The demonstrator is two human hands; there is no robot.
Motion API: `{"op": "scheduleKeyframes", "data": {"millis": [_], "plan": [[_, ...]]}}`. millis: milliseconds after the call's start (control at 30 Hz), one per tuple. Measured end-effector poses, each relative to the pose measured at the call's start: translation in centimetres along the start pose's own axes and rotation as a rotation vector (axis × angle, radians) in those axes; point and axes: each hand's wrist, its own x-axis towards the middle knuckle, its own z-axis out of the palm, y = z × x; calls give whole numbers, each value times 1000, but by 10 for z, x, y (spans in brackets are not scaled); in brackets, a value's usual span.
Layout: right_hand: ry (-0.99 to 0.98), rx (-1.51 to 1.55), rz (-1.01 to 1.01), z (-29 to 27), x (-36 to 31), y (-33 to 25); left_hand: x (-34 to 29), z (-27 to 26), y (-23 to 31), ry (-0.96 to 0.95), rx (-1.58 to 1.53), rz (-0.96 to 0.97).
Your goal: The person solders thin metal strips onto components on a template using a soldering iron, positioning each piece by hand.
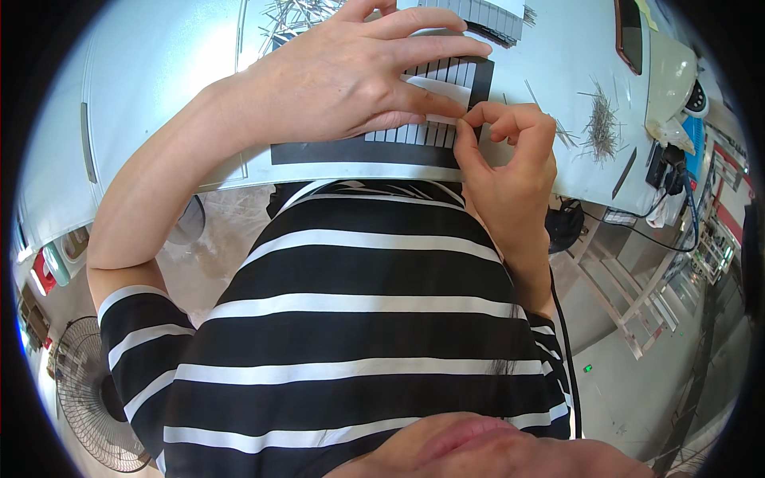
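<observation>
A dark flat tray with a row of narrow pale strips set side by side lies at the near edge of the pale table. Across it from the left reaches my left hand, fingers stretched out and spread, its index finger and thumb resting over a white strip on the tray. My right hand is closed in a pinch at the tray's right side, close to the left index fingertip. Whatever sits between its thumb and index finger is too small to make out.
Loose thin metal pins lie in a pile at the right, and another heap of pins is at the back left. Beyond the tray stands a second slotted block. A phone lies at the far right. A fan stands lower left.
</observation>
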Motion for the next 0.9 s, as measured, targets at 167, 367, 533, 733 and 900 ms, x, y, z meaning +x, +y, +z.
{"op": "scheduleKeyframes", "data": {"millis": [167,367,533,733,900], "plan": [[34,33,-6,3,0,-2,-3,-13,12,-118,-186,-166],[64,17,-7,5,-1,-1,17,-34,14,-437,-247,-350],[69,23,-7,5,-3,-1,19,-33,14,-418,-267,-357],[11,7,24,-9,-4,-5,19,-34,14,-401,-294,-370],[-11,31,85,-10,-3,-5,19,-35,14,-397,-301,-384]]}}
